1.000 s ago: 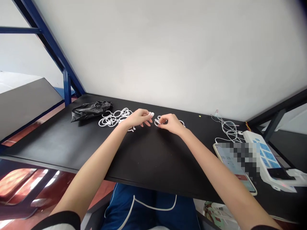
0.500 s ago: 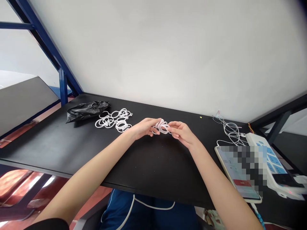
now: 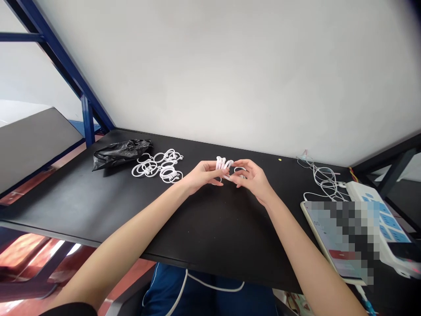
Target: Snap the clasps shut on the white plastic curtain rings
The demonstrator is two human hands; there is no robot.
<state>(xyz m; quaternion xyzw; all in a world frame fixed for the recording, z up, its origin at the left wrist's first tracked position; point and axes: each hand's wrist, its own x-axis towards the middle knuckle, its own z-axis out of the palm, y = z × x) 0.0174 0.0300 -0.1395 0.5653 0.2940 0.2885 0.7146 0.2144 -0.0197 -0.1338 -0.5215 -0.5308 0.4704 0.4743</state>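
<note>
Several white plastic rings, which look like curtain rings, are held in a bunch between my hands above the black table. My left hand pinches the bunch from the left, thumb in front. My right hand grips the bunch's right side with thumb and fingertips, and a ring shows between its fingers. The fingers partly hide how the rings are joined. To the left, a loose pile of similar white rings lies on the table.
A crumpled black plastic bag lies behind the ring pile's left side. At right are a phone, a power strip and tangled white cables. A white wall rises behind the table; a blue metal frame stands left.
The bunch of rings has been turned so several stand upright side by side. My right hand's fingers have spread more, with a ring between them. The view has shifted slightly.
</note>
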